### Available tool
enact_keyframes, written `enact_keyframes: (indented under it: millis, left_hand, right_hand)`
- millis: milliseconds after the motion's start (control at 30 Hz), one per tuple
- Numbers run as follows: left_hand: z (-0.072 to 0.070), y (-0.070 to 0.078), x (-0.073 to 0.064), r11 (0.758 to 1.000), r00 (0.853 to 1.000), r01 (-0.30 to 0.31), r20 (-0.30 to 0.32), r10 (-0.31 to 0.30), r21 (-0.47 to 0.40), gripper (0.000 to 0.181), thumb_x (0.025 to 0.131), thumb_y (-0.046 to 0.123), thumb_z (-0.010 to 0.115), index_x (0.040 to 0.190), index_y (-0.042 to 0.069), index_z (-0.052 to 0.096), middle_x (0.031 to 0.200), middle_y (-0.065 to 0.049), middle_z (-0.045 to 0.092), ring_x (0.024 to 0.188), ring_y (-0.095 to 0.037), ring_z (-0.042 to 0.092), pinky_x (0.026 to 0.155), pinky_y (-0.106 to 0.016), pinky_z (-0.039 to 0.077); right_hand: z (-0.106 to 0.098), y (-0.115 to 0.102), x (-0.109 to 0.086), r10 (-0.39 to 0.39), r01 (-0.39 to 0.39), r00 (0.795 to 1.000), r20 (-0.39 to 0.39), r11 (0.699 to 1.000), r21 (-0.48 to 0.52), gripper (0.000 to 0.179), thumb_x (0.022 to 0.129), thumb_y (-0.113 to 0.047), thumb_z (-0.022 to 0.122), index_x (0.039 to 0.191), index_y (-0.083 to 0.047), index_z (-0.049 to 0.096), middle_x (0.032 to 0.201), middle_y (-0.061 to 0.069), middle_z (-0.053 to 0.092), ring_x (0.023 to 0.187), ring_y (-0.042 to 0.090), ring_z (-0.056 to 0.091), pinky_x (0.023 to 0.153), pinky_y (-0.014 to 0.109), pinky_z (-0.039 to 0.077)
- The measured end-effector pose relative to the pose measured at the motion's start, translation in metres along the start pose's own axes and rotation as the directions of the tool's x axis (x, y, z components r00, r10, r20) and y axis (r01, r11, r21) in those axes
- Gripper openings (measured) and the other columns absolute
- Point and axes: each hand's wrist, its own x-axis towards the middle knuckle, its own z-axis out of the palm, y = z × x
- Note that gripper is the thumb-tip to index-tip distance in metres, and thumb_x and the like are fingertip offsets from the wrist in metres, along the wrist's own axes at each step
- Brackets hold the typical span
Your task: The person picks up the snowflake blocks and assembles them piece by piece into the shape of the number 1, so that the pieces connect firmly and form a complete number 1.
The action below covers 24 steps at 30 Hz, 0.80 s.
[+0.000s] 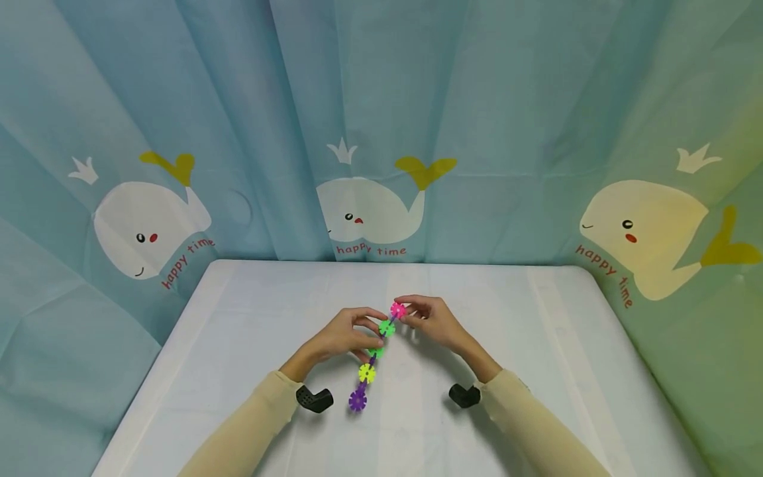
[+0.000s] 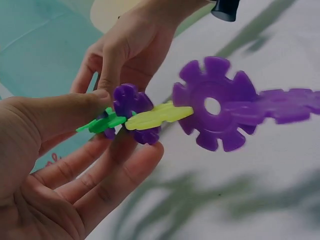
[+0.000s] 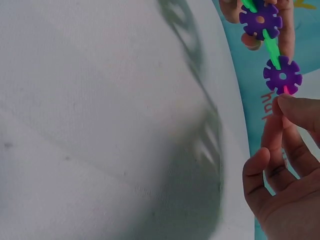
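Note:
A chain of interlocking plastic snowflake discs is held above the table, slanting between both hands. From the top in the head view come a pink disc [image 1: 398, 310], a green disc [image 1: 387, 328], a second green disc partly hidden by fingers, a yellow disc [image 1: 366, 373] and a purple disc [image 1: 357, 400] at the low end; purple discs link them edge-on. My left hand [image 1: 346, 334] pinches the chain at the lower green disc [image 2: 107, 121], its other fingers spread behind. My right hand [image 1: 434, 321] pinches the pink disc at the top end between thumb and finger.
A white-covered table [image 1: 536, 424] lies beneath the hands. Behind and around it hangs a blue curtain [image 1: 507, 132] printed with whales. Black wrist devices [image 1: 314, 399] sit by both cuffs. Shadows of hands and chain fall on the tabletop.

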Motion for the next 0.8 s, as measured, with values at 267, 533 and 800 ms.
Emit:
enact_keyframes:
  millis: [267, 533, 800]
  left_hand:
    - [0.007, -0.005, 0.008, 0.996, 0.999, 0.004, -0.049, -0.008, -0.093, 0.049, 0.089, 0.006, 0.08, 0.135, 0.011, 0.064, 0.118, -0.02, 0.069, 0.073, -0.029, 0.074, 0.066, -0.046, 0.061]
    - [0.015, -0.006, 0.027, 0.988, 0.99, -0.044, -0.141, 0.022, -0.15, 0.049, 0.087, 0.008, 0.083, 0.133, 0.011, 0.065, 0.121, -0.024, 0.069, 0.076, -0.027, 0.075, 0.066, -0.047, 0.061]
    - [0.015, -0.009, 0.046, 0.986, 0.984, -0.05, -0.177, 0.022, -0.158, 0.049, 0.086, 0.009, 0.084, 0.132, 0.014, 0.066, 0.117, -0.019, 0.072, 0.079, -0.026, 0.075, 0.063, -0.045, 0.061]
  right_hand:
    - [-0.005, 0.002, 0.005, 0.057, -0.054, 0.997, -0.046, 0.997, 0.059, 0.036, 0.096, -0.006, 0.072, 0.131, -0.004, 0.065, 0.101, 0.02, 0.074, 0.08, 0.046, 0.065, 0.059, 0.028, 0.047]
    - [-0.01, 0.003, 0.017, 0.108, -0.096, 0.984, -0.14, 0.991, 0.088, 0.03, 0.098, -0.009, 0.071, 0.127, -0.008, 0.068, 0.104, 0.018, 0.074, 0.084, 0.049, 0.064, 0.06, 0.033, 0.051]
    - [-0.019, 0.01, 0.027, 0.127, -0.114, 0.978, -0.168, 0.99, 0.082, 0.033, 0.095, -0.012, 0.075, 0.127, -0.01, 0.069, 0.107, 0.013, 0.075, 0.084, 0.033, 0.066, 0.065, 0.035, 0.051]
